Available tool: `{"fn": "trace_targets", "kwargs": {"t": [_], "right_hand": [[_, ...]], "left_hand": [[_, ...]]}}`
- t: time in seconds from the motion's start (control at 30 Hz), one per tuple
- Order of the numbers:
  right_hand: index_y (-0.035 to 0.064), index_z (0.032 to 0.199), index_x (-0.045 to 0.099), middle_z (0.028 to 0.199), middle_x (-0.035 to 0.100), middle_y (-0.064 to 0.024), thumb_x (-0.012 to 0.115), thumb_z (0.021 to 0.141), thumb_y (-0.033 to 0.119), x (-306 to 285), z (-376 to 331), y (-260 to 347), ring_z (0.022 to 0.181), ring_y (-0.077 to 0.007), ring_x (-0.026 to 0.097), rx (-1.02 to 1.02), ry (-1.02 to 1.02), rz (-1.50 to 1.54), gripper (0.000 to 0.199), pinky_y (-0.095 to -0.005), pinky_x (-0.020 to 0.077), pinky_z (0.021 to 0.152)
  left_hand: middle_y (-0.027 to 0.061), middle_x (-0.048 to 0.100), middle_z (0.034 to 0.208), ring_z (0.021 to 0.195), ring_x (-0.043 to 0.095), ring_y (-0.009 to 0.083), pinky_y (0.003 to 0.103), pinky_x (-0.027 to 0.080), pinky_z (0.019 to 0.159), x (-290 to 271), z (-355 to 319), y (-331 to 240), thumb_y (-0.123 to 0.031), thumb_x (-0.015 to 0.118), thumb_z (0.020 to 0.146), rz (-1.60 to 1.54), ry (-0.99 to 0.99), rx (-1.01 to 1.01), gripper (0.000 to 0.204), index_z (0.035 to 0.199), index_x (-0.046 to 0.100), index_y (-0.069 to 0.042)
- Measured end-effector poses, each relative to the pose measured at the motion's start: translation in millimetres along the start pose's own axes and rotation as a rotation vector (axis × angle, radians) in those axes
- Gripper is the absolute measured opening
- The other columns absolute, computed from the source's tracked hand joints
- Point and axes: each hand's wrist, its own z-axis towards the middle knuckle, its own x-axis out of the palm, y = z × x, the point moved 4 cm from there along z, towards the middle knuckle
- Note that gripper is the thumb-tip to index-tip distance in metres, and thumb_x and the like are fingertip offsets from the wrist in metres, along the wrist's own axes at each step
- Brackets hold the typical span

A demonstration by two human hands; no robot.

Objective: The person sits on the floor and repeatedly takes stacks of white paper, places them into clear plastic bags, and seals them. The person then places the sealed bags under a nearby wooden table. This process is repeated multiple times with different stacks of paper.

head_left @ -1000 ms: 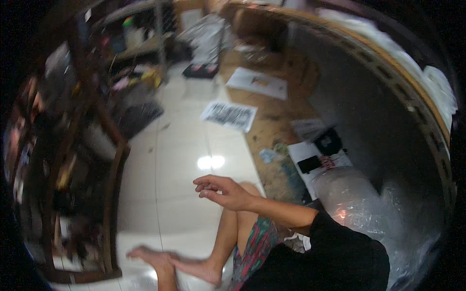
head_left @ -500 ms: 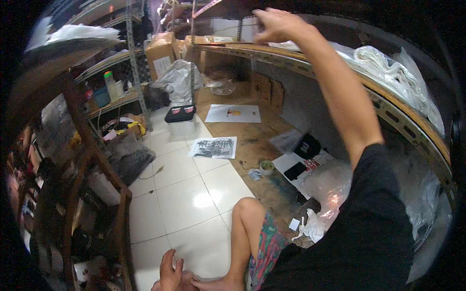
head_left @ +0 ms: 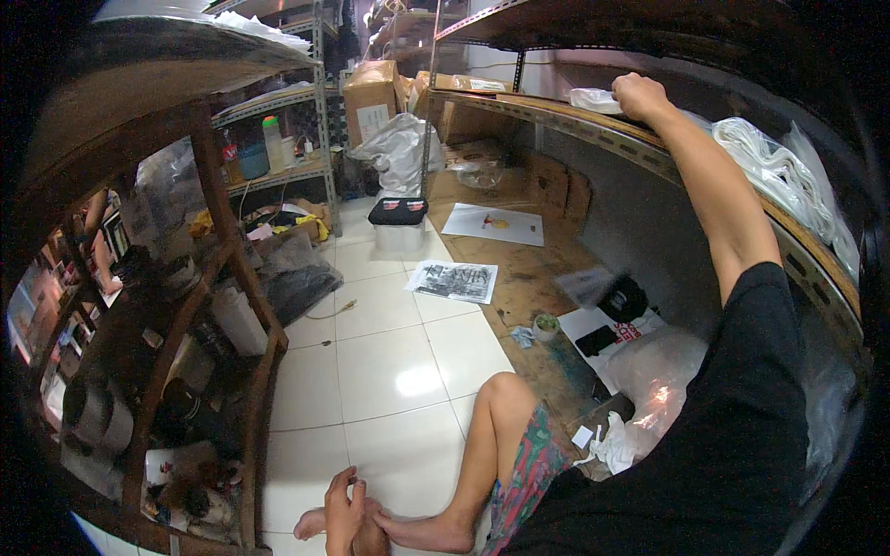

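Note:
My right hand (head_left: 642, 97) reaches up to the raised wood-topped shelf (head_left: 686, 156). Its fingers are curled closed at the end of a white plastic packet (head_left: 591, 100) that lies on the shelf; their tips are partly hidden. Along the same shelf, nearer to me, lies a folded bundle of clear and white plastic (head_left: 756, 153). Low down, my left hand (head_left: 343, 510) rests beside my bare feet over the tiled floor, with nothing in it and its fingers loosely bent and apart.
A printed sheet (head_left: 452, 282) and a picture sheet (head_left: 491, 224) lie ahead, by a tub with a black lid (head_left: 399, 222). Right of my knee are a small cup (head_left: 546, 325) and a clear plastic bag (head_left: 663, 366). A wooden rack (head_left: 255, 371) stands left.
My right hand has come down onto the shelf, and its spread fingers have closed at the white packet. The view has turned leftward. My left hand stays low by my feet.

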Motion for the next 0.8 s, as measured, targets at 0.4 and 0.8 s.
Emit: {"fn": "trace_targets", "kwargs": {"t": [0.4, 0.8], "right_hand": [[0.0098, 0.083, 0.066, 0.076, 0.067, -0.0133, 0.054, 0.095, 0.018, -153, -95, 114, 0.067, -0.0232, 0.065, -0.258, -0.941, 0.598, 0.019, -0.0337, 0.0528, 0.061], [-0.0005, 0.094, 0.064, 0.084, 0.064, -0.0189, 0.053, 0.093, 0.024, -34, -174, 338, 0.081, -0.0299, 0.064, -0.705, 0.051, 1.584, 0.027, -0.0369, 0.0470, 0.074]], "left_hand": [[0.0181, 0.052, 0.131, 0.121, 0.051, 0.0280, 0.038, 0.042, 0.101, 46, 80, -137, -0.016, 0.059, 0.091, -0.356, 0.170, 0.212, 0.045, 0.131, 0.047, 0.002], [0.0111, 0.054, 0.118, 0.104, 0.055, 0.0193, 0.034, 0.045, 0.091, -44, 79, -163, -0.024, 0.085, 0.069, -0.641, -0.452, 0.221, 0.076, 0.127, 0.041, -0.002]]}}
